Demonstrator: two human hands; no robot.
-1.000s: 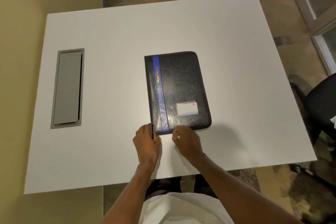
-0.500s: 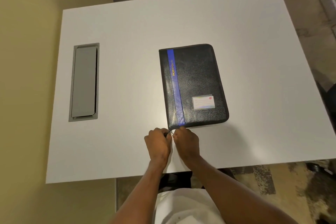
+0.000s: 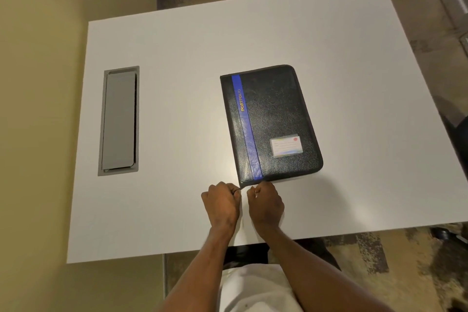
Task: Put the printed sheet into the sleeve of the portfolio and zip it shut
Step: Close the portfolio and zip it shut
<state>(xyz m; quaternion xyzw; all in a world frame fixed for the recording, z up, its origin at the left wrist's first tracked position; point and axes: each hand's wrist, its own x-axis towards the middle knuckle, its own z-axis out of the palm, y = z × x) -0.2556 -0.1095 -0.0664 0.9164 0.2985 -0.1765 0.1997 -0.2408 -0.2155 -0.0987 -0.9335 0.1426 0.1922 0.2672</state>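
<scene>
A black portfolio point(image 3: 276, 119) with a blue stripe, gold lettering and a small card window lies closed and flat on the white table point(image 3: 177, 53). Its near left corner is just beyond my hands. My left hand point(image 3: 222, 204) is closed, pinching the thin zipper pull point(image 3: 239, 188) that sticks out from that corner. My right hand point(image 3: 266, 204) is curled beside it, fingertips close to the portfolio's near edge; whether it grips anything I cannot tell. No printed sheet is visible.
A grey cable hatch point(image 3: 119, 120) is set into the table on the left. A tan wall runs along the left. Patterned carpet surrounds the table, and part of a dark chair point(image 3: 458, 134) shows at the right edge.
My left hand slid from the portfolio's left edge round to its near left corner, and my right hand closed in beside it. The camera view shifted, so the portfolio appears further right.
</scene>
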